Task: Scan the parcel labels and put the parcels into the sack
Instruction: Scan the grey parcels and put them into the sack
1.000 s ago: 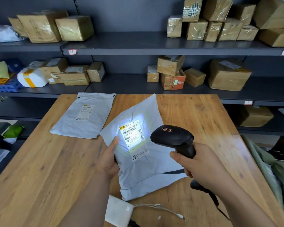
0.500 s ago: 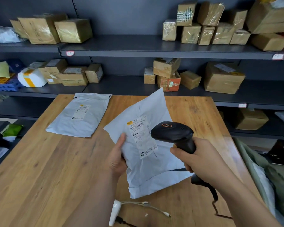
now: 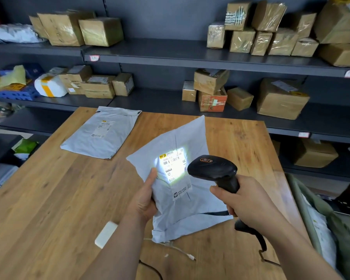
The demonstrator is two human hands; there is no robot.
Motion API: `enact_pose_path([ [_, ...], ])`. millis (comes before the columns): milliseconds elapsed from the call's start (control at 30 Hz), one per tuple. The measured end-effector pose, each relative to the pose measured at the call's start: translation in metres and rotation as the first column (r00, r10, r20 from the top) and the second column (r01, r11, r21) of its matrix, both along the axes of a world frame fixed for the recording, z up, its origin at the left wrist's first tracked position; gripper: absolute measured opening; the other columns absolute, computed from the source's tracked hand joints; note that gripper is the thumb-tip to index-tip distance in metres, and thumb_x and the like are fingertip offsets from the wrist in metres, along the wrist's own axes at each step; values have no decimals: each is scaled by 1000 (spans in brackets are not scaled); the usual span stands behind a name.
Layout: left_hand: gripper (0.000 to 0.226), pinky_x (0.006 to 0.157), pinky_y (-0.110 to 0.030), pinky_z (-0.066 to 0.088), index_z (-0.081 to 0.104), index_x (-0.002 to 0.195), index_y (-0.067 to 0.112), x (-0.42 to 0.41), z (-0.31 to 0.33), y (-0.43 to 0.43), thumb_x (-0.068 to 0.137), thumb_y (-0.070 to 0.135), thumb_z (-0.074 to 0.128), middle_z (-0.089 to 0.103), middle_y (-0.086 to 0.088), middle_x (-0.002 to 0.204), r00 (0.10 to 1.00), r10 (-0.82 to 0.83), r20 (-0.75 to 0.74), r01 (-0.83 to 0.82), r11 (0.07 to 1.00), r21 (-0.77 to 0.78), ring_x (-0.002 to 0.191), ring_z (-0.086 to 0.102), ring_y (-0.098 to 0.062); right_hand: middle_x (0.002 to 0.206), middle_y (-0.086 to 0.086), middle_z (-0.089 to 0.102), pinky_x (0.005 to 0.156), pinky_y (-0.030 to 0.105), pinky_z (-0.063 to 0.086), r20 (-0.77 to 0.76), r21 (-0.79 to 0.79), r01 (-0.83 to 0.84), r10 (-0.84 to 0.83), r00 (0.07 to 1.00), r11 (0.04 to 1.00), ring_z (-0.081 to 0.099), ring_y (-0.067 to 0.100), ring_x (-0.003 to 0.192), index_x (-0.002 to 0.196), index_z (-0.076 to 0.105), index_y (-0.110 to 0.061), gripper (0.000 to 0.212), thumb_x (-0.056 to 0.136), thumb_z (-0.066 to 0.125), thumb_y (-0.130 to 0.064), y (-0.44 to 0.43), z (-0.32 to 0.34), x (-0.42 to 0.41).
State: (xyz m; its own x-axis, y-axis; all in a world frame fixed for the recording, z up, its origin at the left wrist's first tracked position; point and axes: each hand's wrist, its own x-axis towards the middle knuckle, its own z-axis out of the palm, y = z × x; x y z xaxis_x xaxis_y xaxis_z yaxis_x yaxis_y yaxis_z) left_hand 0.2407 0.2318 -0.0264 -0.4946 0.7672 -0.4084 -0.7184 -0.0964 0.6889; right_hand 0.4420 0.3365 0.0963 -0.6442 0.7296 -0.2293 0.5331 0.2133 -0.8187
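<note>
My left hand [image 3: 144, 201] grips the left edge of a grey poly mailer parcel [image 3: 182, 207], thumb on its front, holding it tilted up above the wooden table [image 3: 49, 199]. My right hand [image 3: 245, 205] grips the handle of a black barcode scanner [image 3: 212, 170], aimed at the parcel's white label [image 3: 175, 170], which is lit by the scanner's bright light. A second grey mailer [image 3: 103, 134] lies flat at the table's far left. The olive-green sack [image 3: 319, 235] stands open off the table's right edge, with white parcels inside.
A white power bank [image 3: 106, 234] with a cable lies near the table's front edge, by my left forearm. The scanner's cable [image 3: 259, 241] trails down on the right. Dark shelves [image 3: 170, 55] behind the table carry several taped cardboard boxes.
The scanner light, on a second ago and off half a second ago, now shines on the label again. The parcel has been lifted and tilted more upright.
</note>
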Motion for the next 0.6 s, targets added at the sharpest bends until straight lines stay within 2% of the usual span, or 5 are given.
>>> enact_pose_path([
  [200, 49, 78, -36, 58, 55, 131, 16, 8, 4, -4, 96, 47, 43, 66, -10, 123, 999, 31, 24, -31, 999, -10, 109, 66, -26, 56, 10, 47, 49, 29, 41, -9, 17, -28, 28, 1000, 999, 45, 16, 45, 77, 48, 7, 43, 84, 67, -31, 3, -4, 4],
  [300, 50, 85, -39, 53, 54, 132, 16, 10, 5, -7, 96, 48, 41, 66, -10, 123, 998, 32, 50, -31, 999, -15, 109, 65, -26, 57, 11, 46, 43, 17, 41, -14, 26, -38, 39, 999, 999, 44, 16, 48, 77, 48, 10, 44, 85, 67, -29, 2, -4, 5],
  [367, 51, 89, -41, 50, 53, 133, 16, 11, 6, -8, 96, 49, 41, 65, -11, 125, 997, 31, 64, -30, 999, -21, 112, 63, -28, 57, 11, 46, 42, 15, 39, -17, 31, -44, 44, 999, 999, 43, 17, 48, 76, 48, 10, 44, 85, 67, -28, 2, -4, 6],
  [467, 49, 90, -43, 50, 57, 129, 14, 12, 8, -9, 95, 48, 44, 67, -11, 122, 991, 77, 108, -75, 997, -23, 109, 65, -28, 54, 8, 47, 46, 23, 40, -29, 22, -48, 49, 998, 999, 44, 13, 44, 76, 49, 7, 41, 85, 68, -28, 2, -4, 6],
  [600, 49, 93, -43, 50, 59, 126, 13, 6, 24, -2, 97, 48, 41, 65, -12, 124, 960, 158, 231, -178, 982, 68, 112, 63, -27, 48, 4, 51, 52, 31, 40, -79, 2, 9, -9, 997, 1000, 46, 12, 40, 81, 58, 0, 31, 84, 69, -28, 9, -2, 8],
])
